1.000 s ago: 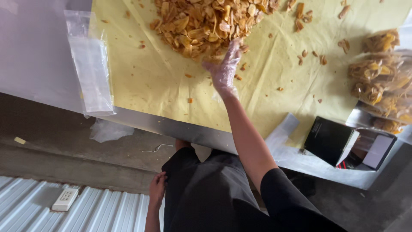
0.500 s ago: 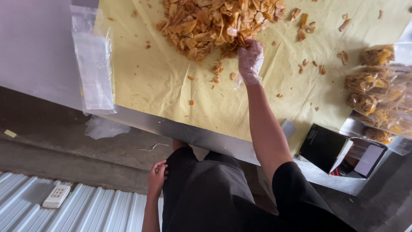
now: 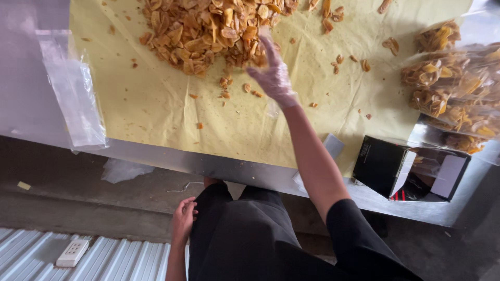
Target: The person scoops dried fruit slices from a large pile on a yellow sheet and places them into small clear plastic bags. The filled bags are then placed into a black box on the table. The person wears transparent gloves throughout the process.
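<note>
1. Left hand (image 3: pixel 183 218) hangs low by the black trousers, below the desk (image 3: pixel 219 166) edge; fingers loosely curled, holding nothing.
2. Right hand (image 3: pixel 274 78), in thin clear glove, reaches out over the yellow paper (image 3: pixel 156 109). Fingers apart, pointing up-left, tips touching the chip pile (image 3: pixel 208 31).
3. Pile sits at far middle of desk, long axis running left-right.
4. Filled chip bags (image 3: pixel 453 83) far right; empty clear bags (image 3: pixel 75 99) left.

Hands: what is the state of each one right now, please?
Left hand: hangs at the side below the table edge, fingers loosely curled, holding nothing.
Right hand: in a clear glove, fingers open, reaching into the chip pile.
</note>
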